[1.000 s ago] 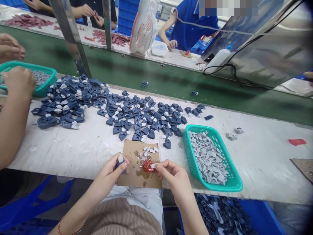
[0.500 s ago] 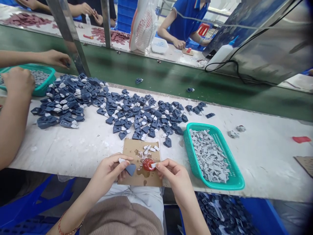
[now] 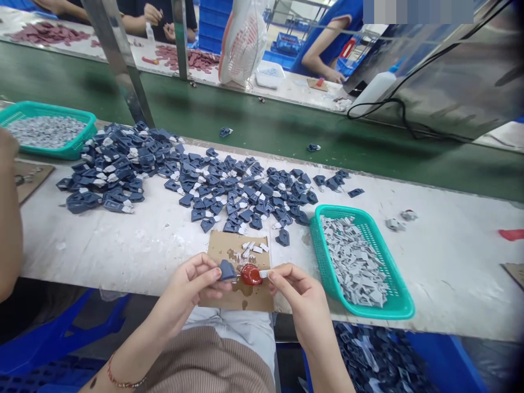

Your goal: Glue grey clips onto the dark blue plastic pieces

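Observation:
My left hand [image 3: 196,281] pinches a dark blue part [image 3: 227,270] over the left side of a brown cardboard sheet [image 3: 219,243]. Between finger and thumb, my right hand [image 3: 292,281] holds a small pale grey piece [image 3: 264,273], its tip at the right edge of a wet red puddle or disc [image 3: 250,274]. Several loose grey pieces [image 3: 257,249] lie at the top of the cardboard. A green basket [image 3: 403,303] full of grey pieces stands right of my right hand. Beyond the cardboard spreads a heap of dark blue parts [image 3: 245,191].
At the left, another person's arm [image 3: 8,229] is beside a second green basket [image 3: 76,147]. A green conveyor [image 3: 270,128] carrying two blue parts runs behind the table. A metal post [image 3: 126,76] rises at the back left. Below the table edge sits a blue bin [image 3: 442,360] of dark parts.
The blue part in my left hand has turned and its white end is out of sight. My right hand has drawn the grey piece slightly right. The neighbour's hands have moved away left.

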`<move>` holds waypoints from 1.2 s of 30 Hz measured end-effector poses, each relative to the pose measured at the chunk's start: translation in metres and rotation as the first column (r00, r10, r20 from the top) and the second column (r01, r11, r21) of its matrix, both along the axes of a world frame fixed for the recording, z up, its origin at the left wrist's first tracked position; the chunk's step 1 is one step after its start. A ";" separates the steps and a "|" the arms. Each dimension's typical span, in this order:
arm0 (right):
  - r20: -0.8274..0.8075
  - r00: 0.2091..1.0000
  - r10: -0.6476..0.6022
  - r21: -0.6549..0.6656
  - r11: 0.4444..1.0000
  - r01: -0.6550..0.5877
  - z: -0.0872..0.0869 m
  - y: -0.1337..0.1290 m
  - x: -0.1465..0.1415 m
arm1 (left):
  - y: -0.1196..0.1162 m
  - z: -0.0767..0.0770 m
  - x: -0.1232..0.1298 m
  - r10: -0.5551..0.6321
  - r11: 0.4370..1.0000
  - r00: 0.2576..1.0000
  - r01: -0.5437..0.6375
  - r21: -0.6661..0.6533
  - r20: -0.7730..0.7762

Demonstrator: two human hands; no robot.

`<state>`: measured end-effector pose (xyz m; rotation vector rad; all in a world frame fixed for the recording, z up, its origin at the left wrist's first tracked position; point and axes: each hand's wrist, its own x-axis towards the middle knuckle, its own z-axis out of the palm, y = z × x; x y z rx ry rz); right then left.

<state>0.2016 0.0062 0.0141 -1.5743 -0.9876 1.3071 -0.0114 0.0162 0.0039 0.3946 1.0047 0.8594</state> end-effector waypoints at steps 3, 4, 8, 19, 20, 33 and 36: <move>-0.022 0.997 0.070 0.183 0.981 -0.065 0.009 -0.006 -0.007 | 0.001 0.004 0.007 0.012 0.991 0.996 0.001 -0.135 0.093; -0.019 0.996 0.092 0.242 0.967 -0.085 0.012 -0.008 -0.010 | 0.001 0.005 0.009 0.023 0.989 0.994 -0.006 -0.150 0.110; 0.060 0.982 0.181 0.335 0.923 -0.191 0.021 -0.014 -0.022 | -0.001 0.007 0.015 0.064 0.988 0.986 -0.040 -0.149 0.157; 0.301 0.932 0.205 0.413 0.853 -0.321 0.031 -0.007 -0.036 | -0.004 0.007 0.016 0.080 0.987 0.986 -0.058 -0.150 0.145; 0.315 0.928 0.199 0.413 0.851 -0.323 0.031 -0.007 -0.037 | -0.004 0.007 0.016 0.079 0.987 0.986 -0.058 -0.148 0.146; 0.312 0.933 0.179 0.383 0.875 -0.296 0.032 -0.006 -0.041 | -0.011 0.005 0.013 0.031 0.998 0.999 -0.028 0.062 -0.042; 0.243 0.962 0.120 0.366 0.907 -0.206 0.027 -0.008 -0.044 | -0.014 0.006 0.014 0.010 0.989 0.995 0.004 0.147 -0.096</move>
